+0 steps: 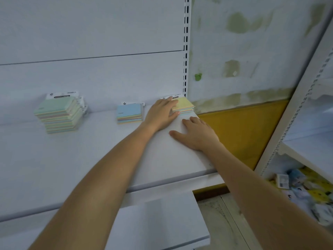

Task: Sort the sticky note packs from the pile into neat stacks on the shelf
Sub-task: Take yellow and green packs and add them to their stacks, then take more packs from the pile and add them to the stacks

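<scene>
Where my right hand point(196, 135) lies: flat on the white shelf point(90, 159), fingers relaxed, holding nothing.
Left hand point(161, 112): I see straight fingers resting on the yellow-topped stack point(185, 106), thumb at its front edge, unclenched.
Yellow-topped stack: shelf's far right corner.
Blue-topped stack point(129, 112): just left of that hand.
Green-topped stack point(58, 114): far left, tallest, uneven.

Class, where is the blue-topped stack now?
Head view: the blue-topped stack sits far back on the shelf, between the green-topped stack on its left and the left hand on its right.
</scene>
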`<state>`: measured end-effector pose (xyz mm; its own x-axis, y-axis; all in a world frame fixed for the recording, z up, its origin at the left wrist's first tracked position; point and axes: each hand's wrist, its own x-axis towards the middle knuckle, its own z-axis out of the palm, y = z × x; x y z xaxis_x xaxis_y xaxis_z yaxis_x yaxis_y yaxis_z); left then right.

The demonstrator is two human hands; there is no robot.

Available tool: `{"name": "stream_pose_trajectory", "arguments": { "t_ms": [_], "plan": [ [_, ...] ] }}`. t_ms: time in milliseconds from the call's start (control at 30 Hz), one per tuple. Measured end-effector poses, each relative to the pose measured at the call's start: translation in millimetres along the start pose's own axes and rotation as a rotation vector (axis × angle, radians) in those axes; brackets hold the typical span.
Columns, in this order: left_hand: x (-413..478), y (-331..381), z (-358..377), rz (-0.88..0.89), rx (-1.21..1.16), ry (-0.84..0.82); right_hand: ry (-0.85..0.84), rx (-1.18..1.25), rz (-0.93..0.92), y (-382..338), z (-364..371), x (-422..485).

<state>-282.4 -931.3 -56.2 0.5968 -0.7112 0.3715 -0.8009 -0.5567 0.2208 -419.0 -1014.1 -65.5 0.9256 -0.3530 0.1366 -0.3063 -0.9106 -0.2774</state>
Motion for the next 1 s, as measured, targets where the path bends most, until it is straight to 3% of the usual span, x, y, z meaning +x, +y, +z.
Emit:
{"name": "stream_pose_trajectory", "arguments": {
  "t_ms": [300,433,633,1000],
  "plan": [
    [-51.4,-30.7,-51.7,0.114,0.258,0.131,-0.012,-0.166,-0.002,-13.3,-10.6,-3.0],
    [-86.2,-59.8,-95.8,0.059,0.259,0.145,0.067,-0.194,0.027,-46.6,-21.8,-5.8],
    [-170.2,-119.6,-160.1,-0.008,0.377,0.13,0.211,-0.163,-0.219,-181.8,-7.3,-19.8],
    [-373.3,-307.7,-267.2,-0.366,0.518,0.076,0.063,-0.154,-0.612,-444.7,79.2,-47.7]
  ]
}}
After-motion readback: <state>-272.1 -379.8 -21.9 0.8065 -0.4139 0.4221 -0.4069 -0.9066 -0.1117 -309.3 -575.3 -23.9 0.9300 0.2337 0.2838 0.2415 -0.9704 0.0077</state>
